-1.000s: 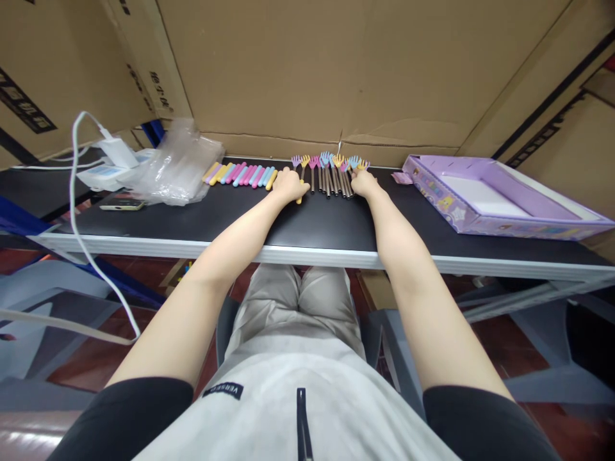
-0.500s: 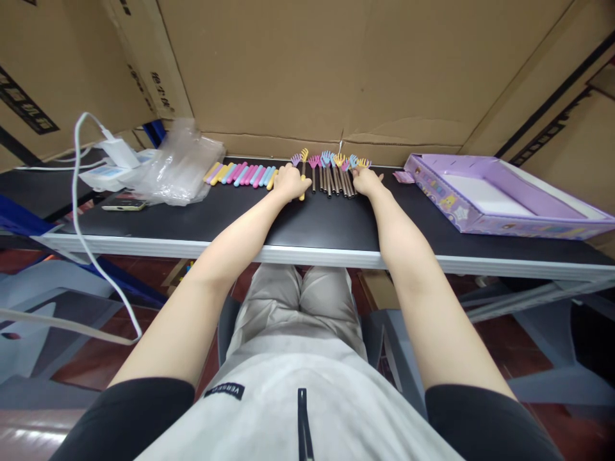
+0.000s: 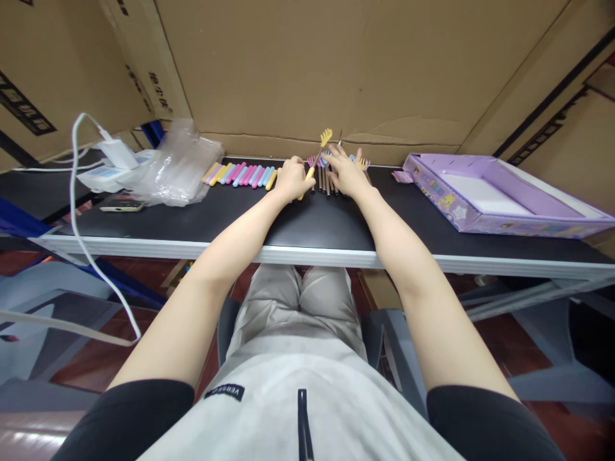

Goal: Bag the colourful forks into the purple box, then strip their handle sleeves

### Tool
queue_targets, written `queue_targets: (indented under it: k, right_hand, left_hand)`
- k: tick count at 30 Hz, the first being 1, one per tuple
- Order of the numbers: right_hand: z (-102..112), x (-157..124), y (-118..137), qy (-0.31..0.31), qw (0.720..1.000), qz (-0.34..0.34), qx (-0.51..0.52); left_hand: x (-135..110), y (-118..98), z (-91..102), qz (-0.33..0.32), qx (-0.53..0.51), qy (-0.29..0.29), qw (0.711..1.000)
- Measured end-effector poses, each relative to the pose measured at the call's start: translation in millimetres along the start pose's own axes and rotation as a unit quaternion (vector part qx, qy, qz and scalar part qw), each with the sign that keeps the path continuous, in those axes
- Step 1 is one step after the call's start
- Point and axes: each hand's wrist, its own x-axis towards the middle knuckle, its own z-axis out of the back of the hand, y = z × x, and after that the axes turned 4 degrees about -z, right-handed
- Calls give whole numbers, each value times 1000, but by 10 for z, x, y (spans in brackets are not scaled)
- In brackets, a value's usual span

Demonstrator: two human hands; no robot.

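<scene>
My left hand [image 3: 291, 180] is closed around the yellow handle of a back scratcher [image 3: 326, 136], whose yellow claw head points up and to the right on a thin metal rod. My right hand [image 3: 350, 171], fingers spread, lies over a row of back scratcher rods [image 3: 328, 186] with pink, blue and yellow claw heads. It hides much of that row. Left of my left hand, pink, blue, yellow and purple handles [image 3: 243, 175] lie side by side on the black table [image 3: 327, 224].
A purple open box [image 3: 461, 218] stands at the right, with a small pink packet [image 3: 401, 177] beside it. Clear plastic bags [image 3: 173, 173], a phone-like device [image 3: 122, 203] and a white charger with cable [image 3: 120, 153] are at the left. A cardboard wall [image 3: 307, 77] rises behind.
The yellow back scratcher in my left hand has tilted from upright toward the right, its claw head higher. My right hand has moved left and spread its fingers over the row.
</scene>
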Motion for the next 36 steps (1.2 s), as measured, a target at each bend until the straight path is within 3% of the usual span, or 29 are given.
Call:
queue_targets:
  k: [8, 21, 28, 36]
  right_hand:
    - [-6, 22, 69, -15, 995, 93, -24]
    - [167, -86, 349, 35, 996, 77, -32]
    - [144, -75, 339, 37, 996, 77, -31]
    - [223, -54, 340, 36, 991, 71, -104]
  left_hand:
    - [-35, -25, 39, -98, 17, 8, 995]
    - [-144, -195, 198, -90, 79, 36, 992]
    - [-199, -250, 251, -56, 94, 63, 992]
    - [-170, -235, 250, -79, 79, 48, 993]
